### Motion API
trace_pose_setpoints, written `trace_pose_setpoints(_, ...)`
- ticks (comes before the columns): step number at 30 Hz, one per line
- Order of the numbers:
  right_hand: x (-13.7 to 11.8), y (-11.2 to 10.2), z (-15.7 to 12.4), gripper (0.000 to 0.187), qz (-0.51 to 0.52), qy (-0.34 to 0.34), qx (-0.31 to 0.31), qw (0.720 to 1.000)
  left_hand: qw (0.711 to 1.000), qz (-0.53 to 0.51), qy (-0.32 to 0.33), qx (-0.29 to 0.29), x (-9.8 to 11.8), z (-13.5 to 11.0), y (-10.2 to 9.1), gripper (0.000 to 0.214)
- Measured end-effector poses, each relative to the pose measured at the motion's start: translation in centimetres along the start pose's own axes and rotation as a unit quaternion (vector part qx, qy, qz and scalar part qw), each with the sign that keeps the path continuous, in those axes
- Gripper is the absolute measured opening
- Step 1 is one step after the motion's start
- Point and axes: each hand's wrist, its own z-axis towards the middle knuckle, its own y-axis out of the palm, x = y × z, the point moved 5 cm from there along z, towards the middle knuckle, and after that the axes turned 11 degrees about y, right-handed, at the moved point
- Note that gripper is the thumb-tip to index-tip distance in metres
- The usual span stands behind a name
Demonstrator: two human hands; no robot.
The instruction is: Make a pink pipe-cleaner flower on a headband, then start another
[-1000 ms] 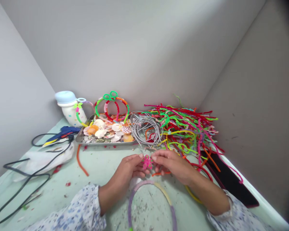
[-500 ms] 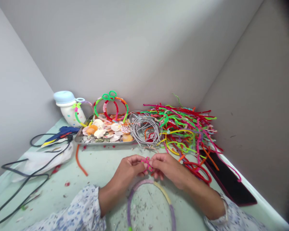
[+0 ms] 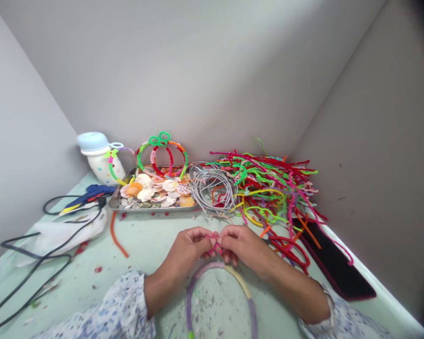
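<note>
My left hand (image 3: 189,247) and my right hand (image 3: 242,245) meet at the middle of the table, fingers pinched together on a small pink pipe-cleaner flower (image 3: 215,244). Most of the flower is hidden between the fingertips. Just below the hands lies a headband (image 3: 219,270) wrapped in purple and yellow pipe cleaner, arching toward me on the pale green table.
A metal tray of seashells (image 3: 151,194) stands behind, with decorated headbands (image 3: 162,153) propped above it. Grey bare headbands (image 3: 212,188) and a heap of coloured pipe cleaners (image 3: 272,188) lie right. A glue gun (image 3: 88,194), black cable (image 3: 35,263), white jar (image 3: 99,157) and dark tablet (image 3: 335,263) lie around.
Both hands have closed in together around the pink flower, which showed open and flat a second ago and is now mostly covered by the fingertips. The hands shifted slightly left.
</note>
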Motion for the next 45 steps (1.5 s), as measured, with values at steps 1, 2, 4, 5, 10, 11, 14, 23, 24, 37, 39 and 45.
trace_pose_setpoints(1, 0.0, 0.0, -0.1, 0.012, 0.002, 0.002, -0.006, 1.0, 1.0, 0.001, 0.003, 0.002, 0.0, 0.0, 0.0, 0.012)
trace_pose_setpoints(2, -0.1, -0.1, -0.2, 0.012, 0.002, 0.002, -0.012, 1.0, 1.0, 0.002, 0.005, 0.004, 0.0, 0.0, 0.0, 0.012)
trace_pose_setpoints(4, -0.5, -0.3, -0.4, 0.011, 0.0, -0.007, -0.018, 1.0, 1.0, 0.008, 0.007, 0.004, 0.0, 0.0, 0.0, 0.012)
trace_pose_setpoints(5, -0.7, -0.5, -0.5, 0.012, 0.0, -0.017, -0.016, 1.0, 1.0, 0.013, 0.006, 0.004, 0.1, 0.0, 0.1, 0.011)
trace_pose_setpoints(10, -1.3, -1.1, -0.7, 0.011, -0.041, -0.055, 0.024, 0.997, 0.999, 0.043, -0.008, -0.01, 0.1, -0.1, 0.4, 0.008)
trace_pose_setpoints(11, -1.3, -1.1, -0.7, 0.01, -0.061, -0.057, 0.034, 0.996, 0.999, 0.045, -0.007, -0.013, 0.1, -0.2, 0.6, 0.008)
trace_pose_setpoints(14, -1.1, -1.0, -0.6, 0.011, -0.109, -0.05, 0.067, 0.99, 0.999, 0.033, -0.006, -0.004, 0.1, -0.3, 0.8, 0.008)
trace_pose_setpoints(23, 0.0, -0.9, 0.1, 0.019, -0.155, -0.024, 0.094, 0.983, 0.999, 0.015, 0.008, 0.028, 0.4, -0.6, 1.1, 0.014)
trace_pose_setpoints(24, 0.2, -0.8, 0.2, 0.019, -0.153, -0.023, 0.093, 0.984, 0.999, 0.023, 0.014, 0.028, 0.3, -0.6, 1.0, 0.015)
trace_pose_setpoints(37, 1.6, -0.5, 0.7, 0.015, -0.136, 0.023, 0.085, 0.987, 0.986, 0.146, 0.082, -0.015, -0.3, -0.7, 0.6, 0.02)
trace_pose_setpoints(39, 1.6, -0.3, 0.5, 0.015, -0.129, 0.021, 0.083, 0.988, 0.983, 0.162, 0.081, -0.023, -0.4, -0.8, 0.5, 0.02)
trace_pose_setpoints(45, 1.3, -0.2, 0.3, 0.016, -0.128, 0.003, 0.082, 0.988, 0.982, 0.167, 0.083, -0.023, -0.5, -0.6, 0.5, 0.019)
